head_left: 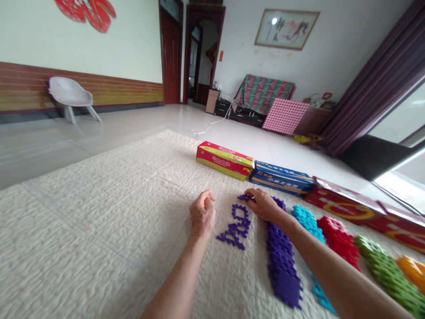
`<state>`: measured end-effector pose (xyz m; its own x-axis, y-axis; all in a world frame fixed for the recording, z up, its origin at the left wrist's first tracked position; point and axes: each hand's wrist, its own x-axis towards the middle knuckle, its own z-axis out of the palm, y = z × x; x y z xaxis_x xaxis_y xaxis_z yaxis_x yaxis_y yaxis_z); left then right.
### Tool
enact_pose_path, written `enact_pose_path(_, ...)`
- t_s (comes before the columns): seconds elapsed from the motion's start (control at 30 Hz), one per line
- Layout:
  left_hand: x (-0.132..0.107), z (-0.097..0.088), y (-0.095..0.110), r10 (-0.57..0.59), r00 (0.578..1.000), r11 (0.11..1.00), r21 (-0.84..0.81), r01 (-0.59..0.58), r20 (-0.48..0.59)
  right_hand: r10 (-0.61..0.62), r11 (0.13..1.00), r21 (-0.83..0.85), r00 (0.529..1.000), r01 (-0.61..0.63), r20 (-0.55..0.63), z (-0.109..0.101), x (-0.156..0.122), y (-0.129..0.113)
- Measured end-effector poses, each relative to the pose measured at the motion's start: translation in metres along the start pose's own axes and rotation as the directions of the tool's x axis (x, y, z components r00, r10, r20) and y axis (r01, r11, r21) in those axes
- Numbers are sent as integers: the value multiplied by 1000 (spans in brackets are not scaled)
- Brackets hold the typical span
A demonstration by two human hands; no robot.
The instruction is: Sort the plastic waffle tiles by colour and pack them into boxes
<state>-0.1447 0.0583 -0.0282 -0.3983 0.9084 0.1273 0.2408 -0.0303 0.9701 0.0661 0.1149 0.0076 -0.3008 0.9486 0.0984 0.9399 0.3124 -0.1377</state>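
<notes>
My right hand (262,204) reaches to a small purple interlocking foam piece (245,197), its fingers closed on the piece's edge. My left hand (203,212) is curled into a loose fist above the mat, with nothing showing in it. Between my hands lie several purple notched pieces, among them a square frame (240,206) and a triangular one (230,238). Under and beside my right forearm runs a long overlapping row of purple pieces (283,261). Farther right are rows of blue (307,219), red (338,239), green (387,270) and orange pieces (413,271).
A cream quilted mat (109,230) covers the floor. Along its far side stand a red-and-yellow box (224,161), a blue box (282,179) and dark red boxes (345,206). A white chair (71,95) is at the left wall. A white cord (212,124) crosses the tiles.
</notes>
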Motion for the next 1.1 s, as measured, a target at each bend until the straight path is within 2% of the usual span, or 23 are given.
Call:
enact_pose_path(0.1, 0, -1, 1, 12, 1000, 1000, 9, -12, 0, 7, 999, 48, 1000, -7, -20, 0, -9, -13)
enact_pose_path(0.27, 0, -1, 2, 34, 999, 999, 11, -34, -15, -72, 992, 103, 997, 68, 31, -1, -25, -35)
enact_pose_path(0.53, -1, -1, 4, 30, 1000, 999, 25, -30, -9, -127, 992, -9, 989, 128, 81, -7, -30, -45)
enact_pose_path(0.6, -1, -1, 4, 32, 999, 999, 26, -32, -10, -126, 990, -56, 991, 128, 46, -13, -33, -47)
enact_pose_path(0.7, -1, -1, 3, 33, 999, 999, 16, -33, -2, -88, 989, -125, 994, 79, -65, -25, -45, -46)
enact_pose_path(0.8, -2, -1, 2, 31, 999, 1000, -1, -31, 11, -86, 987, -151, 973, 54, -216, -33, -74, -44)
enact_pose_path(0.9, -1, -1, 0, 29, 1000, 1000, -2, -29, 8, -93, 993, -105, 921, 57, -379, -32, -124, -46)
enact_pose_path(1.0, -1, -1, 0, 21, 1000, 1000, 8, -21, 3, -46, 997, -73, 880, 13, -472, -19, -181, -51)
enact_pose_path(1.1, -2, 0, -1, 20, 1000, 1000, 11, -20, 3, -81, 995, -96, 863, 38, -498, 0, -223, -52)
